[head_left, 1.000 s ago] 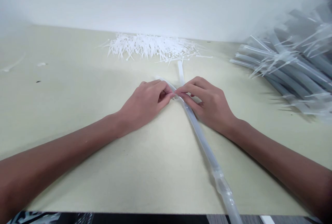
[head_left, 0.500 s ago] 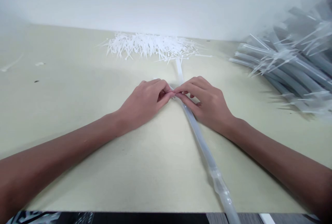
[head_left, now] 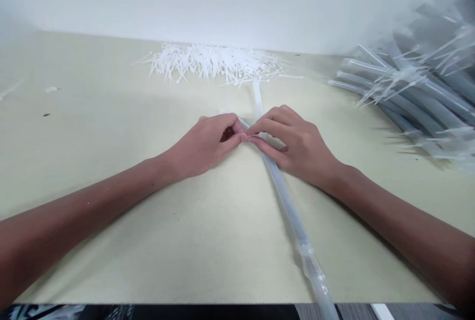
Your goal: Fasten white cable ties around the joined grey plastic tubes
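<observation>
1. Far left: white scrap (head_left: 51, 89) on counter (head_left: 118, 132), well clear of the work.
2. Left hand (head_left: 206, 143): fingers pinched together, apparently on the strip; exact grip hidden.
3. Ties (head_left: 218, 63): loose pile at the back, plenty unused.
4. Strip (head_left: 244, 123): white, probably a tie, at the fingertips beside the tube. Can't tell if it's looped round anything; not shown finished, so I'd call this one midway.
5. Tube (head_left: 284, 199): slants from the pile's near edge, past the right fingers, over the counter's front edge. No tightened tie visible on it.
6. Right hand (head_left: 297, 144): fingertips together, clamped on the strip's thin white part.
7. Bundle (head_left: 419, 95): grey tubes with ties on; those look done.
</observation>
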`<move>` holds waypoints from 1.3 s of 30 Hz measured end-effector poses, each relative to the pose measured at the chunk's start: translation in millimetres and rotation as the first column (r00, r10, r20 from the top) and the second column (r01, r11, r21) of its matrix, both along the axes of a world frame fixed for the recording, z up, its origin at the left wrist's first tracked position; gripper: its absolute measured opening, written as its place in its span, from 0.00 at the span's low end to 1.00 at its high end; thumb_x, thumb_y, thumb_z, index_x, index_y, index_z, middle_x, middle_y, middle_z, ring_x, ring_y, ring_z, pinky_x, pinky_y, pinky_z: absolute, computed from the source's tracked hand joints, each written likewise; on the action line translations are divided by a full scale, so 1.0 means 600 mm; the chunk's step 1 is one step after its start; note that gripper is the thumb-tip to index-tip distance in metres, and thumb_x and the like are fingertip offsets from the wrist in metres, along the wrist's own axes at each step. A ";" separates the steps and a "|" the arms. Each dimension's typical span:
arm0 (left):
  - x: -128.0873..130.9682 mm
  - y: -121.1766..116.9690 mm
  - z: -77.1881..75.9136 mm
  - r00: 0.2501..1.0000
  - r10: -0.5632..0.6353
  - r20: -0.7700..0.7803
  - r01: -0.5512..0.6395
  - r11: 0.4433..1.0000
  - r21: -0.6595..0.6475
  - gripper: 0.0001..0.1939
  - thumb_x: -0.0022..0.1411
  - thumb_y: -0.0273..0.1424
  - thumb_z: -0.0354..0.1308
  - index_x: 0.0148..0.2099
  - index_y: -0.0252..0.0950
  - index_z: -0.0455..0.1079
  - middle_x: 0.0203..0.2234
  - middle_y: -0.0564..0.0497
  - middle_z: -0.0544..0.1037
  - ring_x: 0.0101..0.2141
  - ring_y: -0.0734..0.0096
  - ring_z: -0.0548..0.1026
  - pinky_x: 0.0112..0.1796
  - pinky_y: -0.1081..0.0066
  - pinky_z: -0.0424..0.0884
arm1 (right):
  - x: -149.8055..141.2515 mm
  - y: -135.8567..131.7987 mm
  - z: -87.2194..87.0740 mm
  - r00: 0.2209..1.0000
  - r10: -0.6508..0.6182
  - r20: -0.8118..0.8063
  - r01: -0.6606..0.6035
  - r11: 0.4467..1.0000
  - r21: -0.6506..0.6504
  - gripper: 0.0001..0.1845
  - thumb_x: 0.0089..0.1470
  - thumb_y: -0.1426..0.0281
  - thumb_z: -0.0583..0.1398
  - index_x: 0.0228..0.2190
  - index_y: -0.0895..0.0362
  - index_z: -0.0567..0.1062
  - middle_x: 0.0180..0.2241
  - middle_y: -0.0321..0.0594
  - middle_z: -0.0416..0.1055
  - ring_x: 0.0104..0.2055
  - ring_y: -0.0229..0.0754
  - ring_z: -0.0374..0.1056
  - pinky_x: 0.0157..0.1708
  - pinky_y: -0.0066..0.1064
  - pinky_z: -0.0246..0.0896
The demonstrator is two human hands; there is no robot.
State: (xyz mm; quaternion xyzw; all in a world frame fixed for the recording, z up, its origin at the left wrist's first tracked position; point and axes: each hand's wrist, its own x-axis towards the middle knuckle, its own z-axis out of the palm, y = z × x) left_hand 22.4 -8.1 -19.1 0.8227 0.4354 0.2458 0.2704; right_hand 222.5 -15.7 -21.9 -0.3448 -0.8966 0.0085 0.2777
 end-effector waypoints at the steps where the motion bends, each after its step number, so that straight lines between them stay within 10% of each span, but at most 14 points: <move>1: 0.000 0.000 0.000 1.000 0.003 0.002 -0.003 1.000 -0.020 0.08 0.62 0.34 0.49 0.32 0.37 0.65 0.26 0.56 0.72 0.25 0.77 0.66 0.26 0.73 0.60 | 0.000 0.000 0.001 1.000 -0.006 0.005 0.006 1.000 -0.010 0.06 0.58 0.71 0.55 0.36 0.53 0.72 0.33 0.40 0.67 0.37 0.41 0.62 0.36 0.34 0.60; 28: 0.000 0.003 0.020 0.997 0.015 0.069 0.002 0.972 -0.234 0.07 0.52 0.26 0.49 0.25 0.37 0.55 0.18 0.57 0.55 0.19 0.79 0.53 0.18 0.74 0.50 | 0.003 0.007 0.002 0.998 0.005 0.059 0.001 0.994 -0.106 0.06 0.51 0.75 0.56 0.33 0.54 0.69 0.30 0.38 0.64 0.35 0.40 0.61 0.35 0.32 0.57; 39: 0.002 -0.009 0.005 0.995 -0.024 0.093 0.029 0.998 -0.056 0.03 0.57 0.28 0.51 0.31 0.37 0.61 0.23 0.57 0.67 0.24 0.78 0.63 0.24 0.75 0.58 | 0.011 -0.024 0.028 0.907 -0.380 0.180 0.420 0.840 -0.343 0.23 0.45 0.55 0.63 0.40 0.55 0.72 0.23 0.38 0.73 0.22 0.44 0.68 0.19 0.33 0.56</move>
